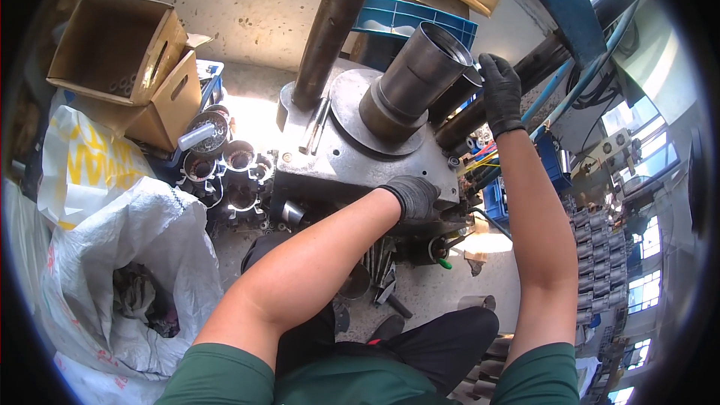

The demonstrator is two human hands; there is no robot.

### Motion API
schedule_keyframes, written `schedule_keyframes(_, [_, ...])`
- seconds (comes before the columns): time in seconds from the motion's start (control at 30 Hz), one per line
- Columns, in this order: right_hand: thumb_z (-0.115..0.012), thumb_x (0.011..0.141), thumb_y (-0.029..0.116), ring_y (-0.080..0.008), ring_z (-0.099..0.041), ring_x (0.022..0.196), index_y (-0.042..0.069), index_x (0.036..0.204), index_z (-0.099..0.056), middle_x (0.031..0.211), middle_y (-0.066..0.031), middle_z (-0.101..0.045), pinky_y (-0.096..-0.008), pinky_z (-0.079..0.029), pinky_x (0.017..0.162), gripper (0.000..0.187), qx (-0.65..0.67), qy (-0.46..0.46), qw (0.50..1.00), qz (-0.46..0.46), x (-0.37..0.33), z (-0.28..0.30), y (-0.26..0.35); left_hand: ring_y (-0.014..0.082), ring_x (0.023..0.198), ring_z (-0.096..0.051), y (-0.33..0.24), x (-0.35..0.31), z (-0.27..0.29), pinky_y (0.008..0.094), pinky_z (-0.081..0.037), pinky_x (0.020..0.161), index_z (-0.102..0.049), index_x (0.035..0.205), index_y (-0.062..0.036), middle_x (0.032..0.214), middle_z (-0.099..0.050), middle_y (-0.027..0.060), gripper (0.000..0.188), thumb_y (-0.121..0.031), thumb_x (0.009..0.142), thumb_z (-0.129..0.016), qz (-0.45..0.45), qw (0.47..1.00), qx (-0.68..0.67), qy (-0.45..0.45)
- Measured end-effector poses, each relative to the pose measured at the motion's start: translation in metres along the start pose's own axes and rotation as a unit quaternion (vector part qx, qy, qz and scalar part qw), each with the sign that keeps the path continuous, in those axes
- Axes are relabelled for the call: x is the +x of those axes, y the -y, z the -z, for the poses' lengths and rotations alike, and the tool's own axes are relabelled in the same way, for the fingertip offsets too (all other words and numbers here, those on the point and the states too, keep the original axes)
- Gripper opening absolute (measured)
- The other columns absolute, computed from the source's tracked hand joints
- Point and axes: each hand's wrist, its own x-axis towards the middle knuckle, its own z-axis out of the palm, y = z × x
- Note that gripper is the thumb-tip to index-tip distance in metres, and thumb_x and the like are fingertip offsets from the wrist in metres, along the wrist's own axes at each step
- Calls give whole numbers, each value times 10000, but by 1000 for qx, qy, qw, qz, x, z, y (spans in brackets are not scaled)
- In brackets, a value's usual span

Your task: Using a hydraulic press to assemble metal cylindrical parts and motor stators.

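A large dark metal cylinder (409,90), hollow at its top, stands on a round steel plate (346,109) on the machine's bed (330,172). Close to its right side is a smaller dark cylinder (454,95) with a shiny rim. My right hand (500,94), in a dark glove, is at that rim with bent fingers and seems to grip it; the contact is partly hidden. My left hand (416,196), gloved too, is at the bed's front edge. Its fingertips are turned away, so what they touch does not show.
Thick steel columns (330,30) rise behind the bed. Cardboard boxes (112,45), several metal housings (240,156) and a white woven sack (142,232) stand on the left. A blue crate (420,16) sits behind; stacked metal parts (600,255) are on the right.
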Motion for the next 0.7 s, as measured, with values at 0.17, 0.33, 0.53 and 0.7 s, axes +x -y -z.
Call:
schedule_keyframes(0.17, [-746, 908, 460, -275, -738, 885, 46, 1230, -642, 1008, -143, -744, -406, -606, 874, 535, 339, 158, 819, -435, -5, -1, 7, 400, 1146, -676, 0, 1, -3, 479, -518, 1009, -690, 1228, -14, 1169, -722, 231, 518, -435, 931, -637, 3, 1000, 10, 20])
schedule_keyframes(0.33, [-757, 896, 463, -294, -740, 928, 32, 1188, -641, 1054, -167, -726, -435, -612, 908, 534, 355, 207, 792, -451, 1, 3, 14, 400, 1142, -678, -3, 1, -5, 479, -518, 1009, -697, 1224, -12, 1166, -724, 233, 513, -424, 924, -640, -2, 1000, 4, 16])
schedule_keyframes(0.53, [-701, 940, 325, -238, -747, 801, 25, 1060, -701, 941, -124, -745, -352, -623, 845, 323, 175, 266, 898, -303, 14, -4, 17, 402, 1135, -679, -9, -1, -4, 484, -520, 1003, -697, 1238, -23, 1160, -725, 236, 499, -403, 919, -637, -8, 1000, 5, 26])
schedule_keyframes(0.7, [-650, 962, 310, -229, -739, 778, 16, 1020, -702, 860, -122, -725, -324, -614, 799, 305, 173, 232, 886, -362, 24, -10, 18, 404, 1136, -677, -15, 1, -2, 483, -520, 1004, -691, 1256, -32, 1166, -723, 236, 494, -394, 924, -640, 1, 999, -7, 54])
